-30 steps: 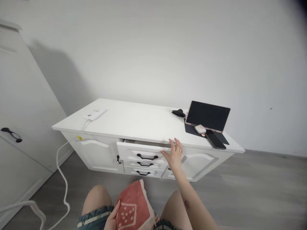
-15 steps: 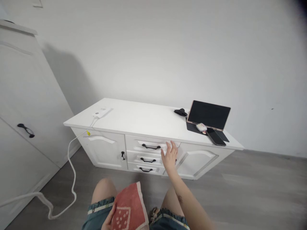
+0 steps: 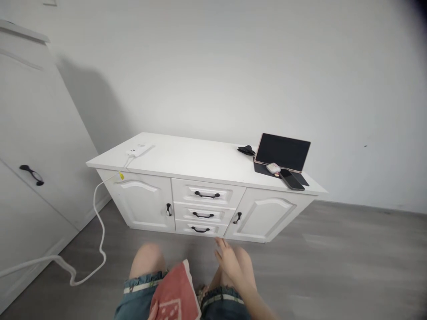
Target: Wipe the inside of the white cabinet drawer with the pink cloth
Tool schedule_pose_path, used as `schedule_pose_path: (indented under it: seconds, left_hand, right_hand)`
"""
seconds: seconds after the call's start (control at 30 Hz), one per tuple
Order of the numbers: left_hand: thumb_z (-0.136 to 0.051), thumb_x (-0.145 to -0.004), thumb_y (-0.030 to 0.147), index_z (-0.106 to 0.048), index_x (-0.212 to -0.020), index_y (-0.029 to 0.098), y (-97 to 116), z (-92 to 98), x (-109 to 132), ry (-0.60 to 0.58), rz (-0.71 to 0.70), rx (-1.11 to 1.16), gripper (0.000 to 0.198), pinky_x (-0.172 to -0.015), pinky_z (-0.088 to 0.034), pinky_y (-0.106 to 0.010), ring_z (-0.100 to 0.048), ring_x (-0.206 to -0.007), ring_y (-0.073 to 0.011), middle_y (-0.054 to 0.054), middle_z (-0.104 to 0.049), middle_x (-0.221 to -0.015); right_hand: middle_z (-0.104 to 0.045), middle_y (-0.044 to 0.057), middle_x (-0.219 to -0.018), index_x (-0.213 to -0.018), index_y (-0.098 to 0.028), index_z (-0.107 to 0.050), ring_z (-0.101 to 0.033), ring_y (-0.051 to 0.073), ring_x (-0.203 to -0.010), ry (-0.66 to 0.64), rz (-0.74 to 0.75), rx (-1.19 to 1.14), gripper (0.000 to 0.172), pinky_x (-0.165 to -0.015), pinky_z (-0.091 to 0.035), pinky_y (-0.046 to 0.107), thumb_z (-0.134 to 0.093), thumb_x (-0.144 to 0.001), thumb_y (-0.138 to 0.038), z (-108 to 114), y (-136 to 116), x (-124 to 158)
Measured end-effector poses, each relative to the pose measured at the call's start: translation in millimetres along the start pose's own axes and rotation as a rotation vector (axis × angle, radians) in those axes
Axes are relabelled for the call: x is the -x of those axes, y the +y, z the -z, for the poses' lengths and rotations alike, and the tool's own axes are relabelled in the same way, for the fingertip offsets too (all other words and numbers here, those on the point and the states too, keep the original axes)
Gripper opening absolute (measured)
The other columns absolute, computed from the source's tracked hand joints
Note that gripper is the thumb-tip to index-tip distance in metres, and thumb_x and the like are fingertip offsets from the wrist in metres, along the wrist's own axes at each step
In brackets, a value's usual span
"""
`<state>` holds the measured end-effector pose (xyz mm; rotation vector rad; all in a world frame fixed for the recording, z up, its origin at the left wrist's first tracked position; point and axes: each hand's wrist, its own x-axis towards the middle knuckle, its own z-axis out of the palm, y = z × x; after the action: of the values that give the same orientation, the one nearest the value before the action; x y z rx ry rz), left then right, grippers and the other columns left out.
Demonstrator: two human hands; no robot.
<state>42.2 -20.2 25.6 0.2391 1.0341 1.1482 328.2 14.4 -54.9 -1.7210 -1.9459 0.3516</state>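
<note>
A red cloth with a pale border and a white square-and-dots pattern lies over my lap. My left hand grips it at the lower left; only a little of that hand shows at the bottom edge. Above my right knee hovers my right hand, slightly blurred, with its fingers stretched forward and nothing in them. Beyond it stands a white cabinet, its drawers and doors closed. The lowest drawer handle is the nearest of the black handles to my right hand, which is apart from it.
On the cabinet top, a tablet leans upright behind a phone and a small white case. A black folded item lies beside them. At left, a power strip trails a white cable near a tall wardrobe.
My right hand has drawn back from the upper drawers, down toward my right knee. My left hand keeps hold of the cloth, which sits slightly lower in view.
</note>
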Motion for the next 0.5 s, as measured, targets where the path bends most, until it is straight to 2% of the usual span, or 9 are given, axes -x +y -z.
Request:
schedule_pose_path:
  seconds: [0.07,0.17,0.23,0.27,0.33,0.4,0.5]
  left_hand:
    - [-0.033,-0.085,0.02,-0.062,-0.081,0.02,9,10.7,-31,0.008,-0.139,-0.185,0.029,-0.098,-0.033,-0.058,-0.023,-0.134,-0.0327,-0.013,-0.063,-0.119]
    - [-0.042,-0.078,0.012,-0.056,-0.061,0.018,11,26.1,-61,0.102,-0.272,-0.454,0.023,-0.106,-0.016,-0.058,0.0,-0.137,-0.0313,-0.016,-0.064,-0.115]
    - [-0.052,-0.07,0.008,-0.055,-0.056,0.019,8,30.8,-67,0.12,-0.307,-0.449,0.018,-0.109,-0.007,-0.054,0.01,-0.136,-0.0306,-0.019,-0.065,-0.111]
    - [-0.053,-0.069,0.008,-0.057,-0.058,0.019,8,30.8,-67,0.104,-0.299,-0.371,0.016,-0.11,-0.007,-0.052,0.011,-0.136,-0.03,-0.019,-0.066,-0.109]
    - [-0.047,-0.075,0.013,-0.062,-0.07,0.021,10,27.0,-59,0.048,-0.22,-0.151,0.018,-0.11,-0.016,-0.051,0.002,-0.137,-0.0298,-0.015,-0.067,-0.11]
    - [-0.036,-0.082,0.019,-0.064,-0.088,0.023,16,20.2,-47,-0.005,-0.099,0.02,0.029,-0.105,-0.028,-0.052,-0.014,-0.136,-0.031,-0.01,-0.065,-0.117]
    - [-0.025,-0.087,0.022,-0.056,-0.112,0.025,26,10.6,-29,-0.042,0.043,0.123,0.04,-0.097,-0.04,-0.051,-0.032,-0.13,-0.0311,-0.007,-0.059,-0.128]
  right_hand:
    - [-0.062,0.011,-0.112,-0.117,-0.017,-0.056,-0.06,0.021,-0.1,-0.115,-0.036,-0.057,0.044,-0.086,-0.045,0.029,-0.042,-0.076,-0.01,-13,-1,20]
    - [-0.063,0.009,-0.104,-0.111,-0.019,-0.058,-0.061,0.019,-0.094,-0.183,-0.043,-0.142,0.036,-0.084,-0.045,0.028,-0.041,-0.079,-0.012,-27,-10,37]
    - [-0.063,0.007,-0.101,-0.107,-0.02,-0.059,-0.061,0.019,-0.092,-0.169,-0.028,-0.205,0.032,-0.084,-0.044,0.027,-0.041,-0.081,-0.013,-33,-18,35]
    - [-0.063,0.007,-0.101,-0.106,-0.021,-0.059,-0.061,0.019,-0.092,-0.156,-0.031,-0.239,0.031,-0.085,-0.044,0.027,-0.041,-0.082,-0.014,-35,-22,31]
    - [-0.062,0.007,-0.102,-0.107,-0.021,-0.058,-0.062,0.019,-0.092,-0.134,-0.059,-0.297,0.032,-0.084,-0.046,0.026,-0.041,-0.081,-0.014,-40,-27,20]
    - [-0.062,0.008,-0.103,-0.108,-0.02,-0.058,-0.062,0.019,-0.09,-0.127,-0.082,-0.323,0.033,-0.083,-0.047,0.027,-0.041,-0.08,-0.015,-45,-28,11]
    - [-0.063,0.008,-0.1,-0.106,-0.019,-0.06,-0.063,0.02,-0.088,-0.121,-0.091,-0.317,0.032,-0.081,-0.048,0.028,-0.043,-0.08,-0.017,-52,-23,2]
